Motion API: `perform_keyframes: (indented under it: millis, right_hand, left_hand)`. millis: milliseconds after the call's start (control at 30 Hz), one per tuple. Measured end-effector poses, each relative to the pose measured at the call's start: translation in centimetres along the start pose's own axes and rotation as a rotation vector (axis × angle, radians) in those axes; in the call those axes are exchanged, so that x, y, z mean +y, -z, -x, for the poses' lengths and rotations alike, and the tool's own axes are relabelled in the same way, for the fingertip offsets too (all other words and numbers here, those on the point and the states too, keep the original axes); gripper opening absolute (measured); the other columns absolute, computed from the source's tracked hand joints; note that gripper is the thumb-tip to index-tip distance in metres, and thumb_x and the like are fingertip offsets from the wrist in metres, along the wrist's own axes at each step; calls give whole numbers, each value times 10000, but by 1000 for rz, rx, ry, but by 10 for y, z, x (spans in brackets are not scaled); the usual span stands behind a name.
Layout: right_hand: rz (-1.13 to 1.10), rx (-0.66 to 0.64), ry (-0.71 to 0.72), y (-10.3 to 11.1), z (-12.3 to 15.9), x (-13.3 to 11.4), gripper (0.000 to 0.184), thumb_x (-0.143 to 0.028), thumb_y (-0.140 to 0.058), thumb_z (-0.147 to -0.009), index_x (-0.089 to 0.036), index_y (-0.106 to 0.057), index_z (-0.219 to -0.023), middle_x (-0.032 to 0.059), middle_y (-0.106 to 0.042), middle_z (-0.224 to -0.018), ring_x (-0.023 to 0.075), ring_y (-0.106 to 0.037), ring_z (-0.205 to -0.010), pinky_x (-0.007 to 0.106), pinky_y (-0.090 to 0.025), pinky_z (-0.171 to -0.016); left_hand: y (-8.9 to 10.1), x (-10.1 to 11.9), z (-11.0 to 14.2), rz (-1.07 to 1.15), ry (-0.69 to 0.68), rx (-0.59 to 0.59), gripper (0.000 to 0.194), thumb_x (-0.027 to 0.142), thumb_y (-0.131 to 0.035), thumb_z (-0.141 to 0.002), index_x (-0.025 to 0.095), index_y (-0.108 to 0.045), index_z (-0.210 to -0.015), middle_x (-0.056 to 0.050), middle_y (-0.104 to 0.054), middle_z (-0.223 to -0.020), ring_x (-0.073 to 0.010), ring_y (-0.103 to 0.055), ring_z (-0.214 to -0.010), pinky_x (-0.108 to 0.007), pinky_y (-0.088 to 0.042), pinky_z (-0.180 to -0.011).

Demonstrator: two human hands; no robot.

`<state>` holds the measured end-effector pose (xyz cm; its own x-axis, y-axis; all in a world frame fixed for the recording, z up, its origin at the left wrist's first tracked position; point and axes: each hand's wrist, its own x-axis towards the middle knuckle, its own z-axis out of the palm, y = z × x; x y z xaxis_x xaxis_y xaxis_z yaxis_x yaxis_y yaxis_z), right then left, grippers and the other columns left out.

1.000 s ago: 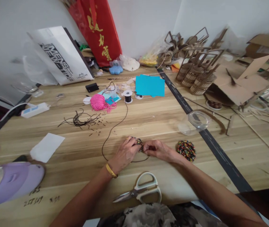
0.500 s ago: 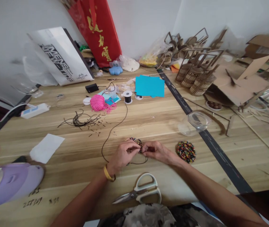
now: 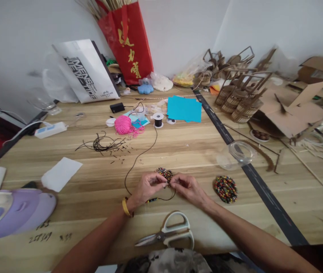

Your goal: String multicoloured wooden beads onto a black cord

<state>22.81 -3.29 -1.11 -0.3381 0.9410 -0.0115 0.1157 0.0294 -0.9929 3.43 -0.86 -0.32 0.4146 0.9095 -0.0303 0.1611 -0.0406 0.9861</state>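
Note:
My left hand (image 3: 146, 186) and my right hand (image 3: 186, 186) meet at the middle of the wooden table (image 3: 178, 151), fingers pinched together on a thin black cord (image 3: 138, 157). The cord runs back to a small black spool (image 3: 158, 120). A few beads (image 3: 151, 199) hang on the cord below my left hand. A small heap of coloured beads (image 3: 164, 174) lies just behind my fingertips. A larger pile of coloured beads (image 3: 225, 188) sits to the right of my right hand. My left wrist wears a yellow bangle.
White-handled scissors (image 3: 171, 233) lie near the front edge. Cord scraps (image 3: 101, 143), pink yarn (image 3: 123, 125), blue paper (image 3: 184, 109), a clear lid (image 3: 239, 151), white paper (image 3: 61, 174), a purple device (image 3: 13, 212), bags and wooden baskets (image 3: 239, 98) fill the back.
My left hand has lifted and drawn back slightly, showing the bead heap behind it and beads strung on the cord. The view has shifted a little down and right.

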Motion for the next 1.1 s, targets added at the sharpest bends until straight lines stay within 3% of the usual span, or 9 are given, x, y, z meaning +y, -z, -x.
perform_keyframes:
  millis: [233, 600, 1100]
  right_hand:
    - [129, 98, 142, -3, 2, -3, 201, -332, -529, -891, -162, -598, -809, 31, -565, -754, 141, -522, -699, 241, -408, -615]
    - [355, 106, 413, -4, 4, 0, 110, -214, -491, -919, -182, -557, -838, 42, -564, -769, 154, -529, -723, 263, -437, -627]
    - [425, 96, 467, -3, 4, 4, 74, -185, -477, -921, -197, -537, -879, 48, -563, -800, 163, -530, -751, 283, -454, -646]
  left_hand:
    - [-1, 2, 1, 72, 30, -29, 143, 230, -694, -717, 104, -655, -772, -40, -650, -733, -127, -592, -693, -242, -482, -693]
    - [0, 4, 1, 154, 95, -51, 149, 211, -716, -692, 105, -655, -776, -38, -654, -754, -131, -602, -724, -248, -472, -721]
    - [-1, 0, 1, 165, 117, -56, 177, 238, -729, -687, 110, -652, -780, -36, -656, -756, -126, -604, -718, -247, -477, -718]
